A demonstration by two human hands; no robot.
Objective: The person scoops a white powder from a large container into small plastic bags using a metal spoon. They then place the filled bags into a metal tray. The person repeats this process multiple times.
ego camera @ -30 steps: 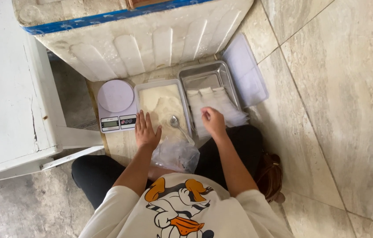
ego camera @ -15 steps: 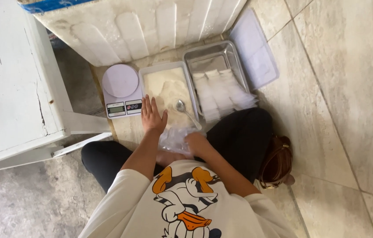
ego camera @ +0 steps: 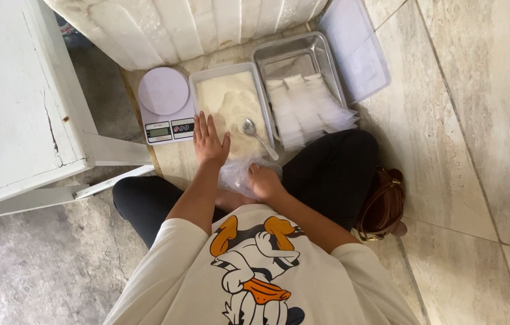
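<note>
Tiled floor (ego camera: 478,120) as work surface. Left hand (ego camera: 210,141) flat, fingers spread, on near edge of powder tray (ego camera: 231,108). Right hand (ego camera: 265,182) just below tray, fingers pinching clear plastic bag (ego camera: 237,174).

Scale (ego camera: 164,105) left, trays ahead (tightly packed), open floor (ego camera: 478,120) right

scale (ego camera: 165,105): 1; trays (ego camera: 299,51): 2; spoon (ego camera: 258,137): 1; lid (ego camera: 354,48): 1; hands (ego camera: 210,141): 2

Kitchen scale (ego camera: 166,105), brown bag (ego camera: 382,204), white cabinet (ego camera: 17,102).
</note>
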